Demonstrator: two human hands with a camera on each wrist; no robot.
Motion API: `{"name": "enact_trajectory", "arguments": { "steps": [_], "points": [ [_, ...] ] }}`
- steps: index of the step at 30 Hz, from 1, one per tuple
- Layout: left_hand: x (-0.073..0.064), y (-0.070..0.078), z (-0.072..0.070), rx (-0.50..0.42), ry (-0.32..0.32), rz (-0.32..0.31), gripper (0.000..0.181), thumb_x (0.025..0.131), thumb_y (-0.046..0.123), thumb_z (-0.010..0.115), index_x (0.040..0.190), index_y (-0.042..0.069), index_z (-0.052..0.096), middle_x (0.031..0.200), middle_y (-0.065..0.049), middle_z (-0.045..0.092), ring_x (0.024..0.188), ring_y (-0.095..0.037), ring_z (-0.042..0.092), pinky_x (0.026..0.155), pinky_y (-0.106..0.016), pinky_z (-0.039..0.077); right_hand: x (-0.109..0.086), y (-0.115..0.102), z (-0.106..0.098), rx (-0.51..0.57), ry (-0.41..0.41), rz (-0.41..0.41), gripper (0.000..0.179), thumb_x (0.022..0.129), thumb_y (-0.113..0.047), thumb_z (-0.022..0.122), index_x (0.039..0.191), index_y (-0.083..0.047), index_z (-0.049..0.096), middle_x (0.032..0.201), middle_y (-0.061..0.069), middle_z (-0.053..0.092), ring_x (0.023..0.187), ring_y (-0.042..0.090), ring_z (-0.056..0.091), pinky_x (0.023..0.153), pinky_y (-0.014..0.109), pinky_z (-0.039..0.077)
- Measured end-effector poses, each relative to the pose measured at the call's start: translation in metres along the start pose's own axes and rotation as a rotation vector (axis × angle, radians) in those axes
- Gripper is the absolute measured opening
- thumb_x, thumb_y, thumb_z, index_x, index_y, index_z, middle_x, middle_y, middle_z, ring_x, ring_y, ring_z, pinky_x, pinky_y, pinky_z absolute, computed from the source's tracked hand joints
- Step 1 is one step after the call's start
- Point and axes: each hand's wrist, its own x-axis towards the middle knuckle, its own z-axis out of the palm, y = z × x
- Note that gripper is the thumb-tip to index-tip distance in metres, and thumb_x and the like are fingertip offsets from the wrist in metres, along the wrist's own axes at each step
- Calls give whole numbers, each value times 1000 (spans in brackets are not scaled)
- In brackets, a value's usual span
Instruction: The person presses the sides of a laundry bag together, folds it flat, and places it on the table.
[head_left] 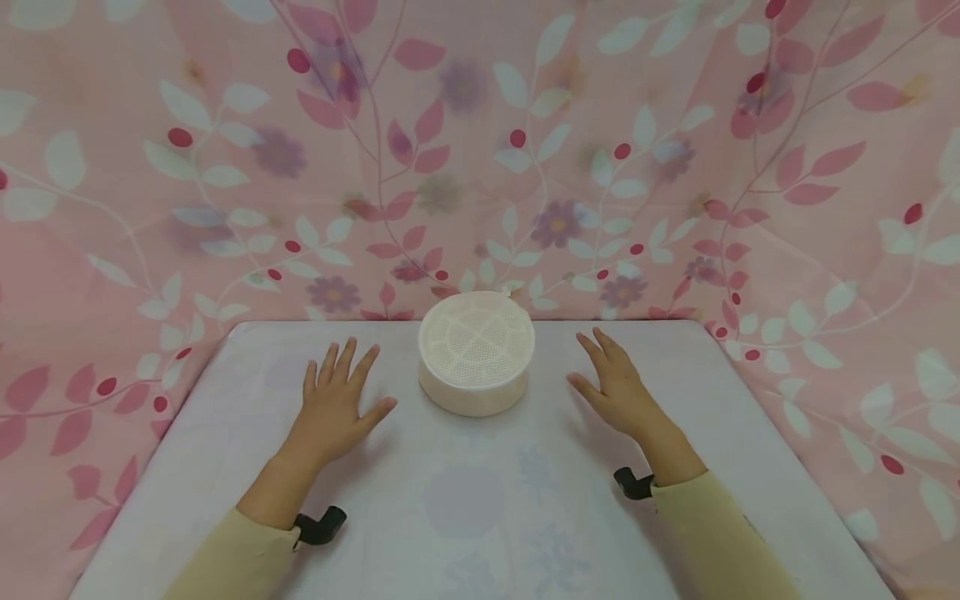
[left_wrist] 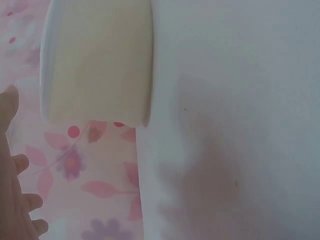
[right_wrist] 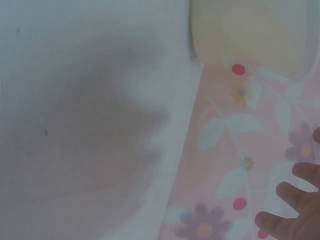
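Note:
A round cream-coloured box with a mesh-patterned top stands near the far edge of the table, between the two hands. Left of it, the left hand hovers with fingers spread and nothing in its grasp. On the other side, the right hand is likewise spread, apart from the box. In the left wrist view the box's plain side shows at the top, with the left fingers at the left edge. The right wrist view has part of the box at the top and the right fingertips low on the right.
A white cloth with faint prints covers the table. Pink floral fabric hangs behind and along both sides. A short black fitting sits at the left wrist and another at the right wrist. Shadows of the hands fall on the cloth.

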Motion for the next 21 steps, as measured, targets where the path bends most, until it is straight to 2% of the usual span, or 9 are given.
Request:
{"name": "enact_trajectory", "arguments": {
  "steps": [8, 21],
  "points": [
    [10, 11, 13, -38, 30, 34, 84, 94, 65, 52, 160, 21, 24, 165, -20, 15, 152, -41, 4, 114, -68, 4, 7, -11, 12, 48, 20, -2, 71, 102, -44, 55, 159, -13, 25, 164, 20, 18, 148, 43, 18, 113, 67, 21],
    [26, 24, 18, -127, 80, 67, 81, 97, 58, 53, 160, 18, 22, 163, -22, 17, 150, -43, 11, 115, -66, 8, 27, -26, 27, 157, 77, -13, 63, 103, -43, 53, 155, -16, 34, 162, 16, 24, 149, 38, 21, 113, 65, 24]
  ]
}}
